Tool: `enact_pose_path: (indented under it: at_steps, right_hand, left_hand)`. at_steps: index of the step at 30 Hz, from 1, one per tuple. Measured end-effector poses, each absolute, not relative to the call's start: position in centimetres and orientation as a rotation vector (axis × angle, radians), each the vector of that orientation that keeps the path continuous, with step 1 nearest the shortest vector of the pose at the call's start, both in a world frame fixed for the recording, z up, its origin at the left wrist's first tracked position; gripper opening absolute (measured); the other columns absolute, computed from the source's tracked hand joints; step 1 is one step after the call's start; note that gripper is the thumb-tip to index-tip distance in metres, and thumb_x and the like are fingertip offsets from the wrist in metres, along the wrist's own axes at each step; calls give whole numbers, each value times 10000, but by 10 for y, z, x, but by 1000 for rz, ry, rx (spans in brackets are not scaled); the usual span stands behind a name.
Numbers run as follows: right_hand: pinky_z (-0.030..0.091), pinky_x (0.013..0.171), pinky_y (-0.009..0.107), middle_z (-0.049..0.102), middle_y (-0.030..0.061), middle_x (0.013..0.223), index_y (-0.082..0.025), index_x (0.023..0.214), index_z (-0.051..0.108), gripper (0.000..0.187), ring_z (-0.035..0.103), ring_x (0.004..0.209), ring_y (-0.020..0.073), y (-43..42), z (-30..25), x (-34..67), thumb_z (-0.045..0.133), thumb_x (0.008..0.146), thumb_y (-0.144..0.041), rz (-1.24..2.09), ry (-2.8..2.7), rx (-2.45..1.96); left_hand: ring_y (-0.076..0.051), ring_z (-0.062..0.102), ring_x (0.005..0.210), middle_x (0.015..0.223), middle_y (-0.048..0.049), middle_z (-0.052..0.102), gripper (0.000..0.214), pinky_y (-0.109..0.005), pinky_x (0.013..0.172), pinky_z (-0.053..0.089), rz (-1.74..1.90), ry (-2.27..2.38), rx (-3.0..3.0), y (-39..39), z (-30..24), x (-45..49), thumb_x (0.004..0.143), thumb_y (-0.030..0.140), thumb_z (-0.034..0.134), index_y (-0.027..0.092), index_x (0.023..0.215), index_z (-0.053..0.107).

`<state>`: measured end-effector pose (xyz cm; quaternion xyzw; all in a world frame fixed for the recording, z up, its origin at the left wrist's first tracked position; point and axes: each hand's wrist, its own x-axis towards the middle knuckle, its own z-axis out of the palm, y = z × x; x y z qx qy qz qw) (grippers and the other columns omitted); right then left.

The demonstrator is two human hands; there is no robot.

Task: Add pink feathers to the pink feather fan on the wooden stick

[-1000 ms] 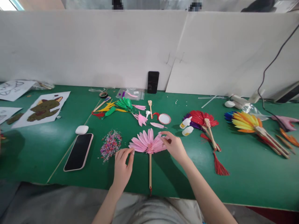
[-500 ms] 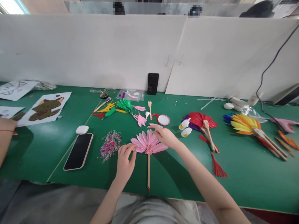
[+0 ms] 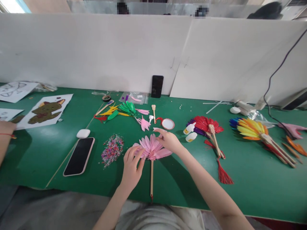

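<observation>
A fan of pink feathers on a thin wooden handle lies before me, handle toward me, with a small red cord at its end. My left hand is over the fan's left feathers, fingers apart. At the fan's upper right, my right hand has thumb and forefinger curled together; whatever is between them is too small or hidden to tell. A pale pink piece shows just behind those fingertips. Loose pink feathers lie beyond, beside a round white lid with a red rim.
Mixed sequins and a phone lie left, near a white case. Two glue bottles, a red feather fan and a yellow feather fan are right. Another phone leans on the white partition. Someone's arm shows far left.
My left hand has shifted slightly right over the fan, its fingers a little more spread. My right hand has barely moved beside the upper feathers.
</observation>
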<state>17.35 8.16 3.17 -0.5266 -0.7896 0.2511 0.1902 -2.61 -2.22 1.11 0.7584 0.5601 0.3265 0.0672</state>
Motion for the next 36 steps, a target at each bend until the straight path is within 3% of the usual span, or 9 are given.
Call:
enact_pose_path:
  at_steps: [3,8,18,27,36]
  right_hand:
    - [409,633,248,662,7,736,-215,1157,569,354,608,676,170,83,30,174,556,804,-202,725,-2180,-1492]
    - [411,584,220,621,-16,680,-196,1057,612,239,554,551,122,85,34,179,486,867,-266,831,-2103,-1398]
    - [416,545,229,550,-39,578,-184,1051,600,284,521,494,121,60,35,198,503,856,-367,974,-1836,-1366]
    - [402,527,239,532,-25,586,-174,974,631,293,493,495,123,42,13,201,530,813,-396,977,-1594,-1449]
    - [378,515,229,523,-36,570,-187,980,628,247,447,470,113,46,14,196,530,807,-333,955,-1634,-1461]
  left_hand:
    - [-275,303,1310,1372,-98,423,374,-462,1019,315,795,1693,2364,-26,8,-20,896,238,446,254,1265,503]
    - [-297,211,1361,1452,-103,326,439,-525,1040,268,626,1690,2375,-30,2,-12,913,285,408,273,1352,408]
    - [-282,139,1393,1482,-113,266,473,-506,1060,256,699,1722,2331,-35,7,-14,926,264,381,266,1395,322]
    - [-318,166,1382,1492,-118,239,570,-497,1059,264,630,1735,2359,-41,0,-11,865,393,500,242,1393,346]
    - [-310,139,1390,1488,-122,254,579,-493,1070,238,628,1775,2383,-44,3,-11,874,393,482,213,1403,329]
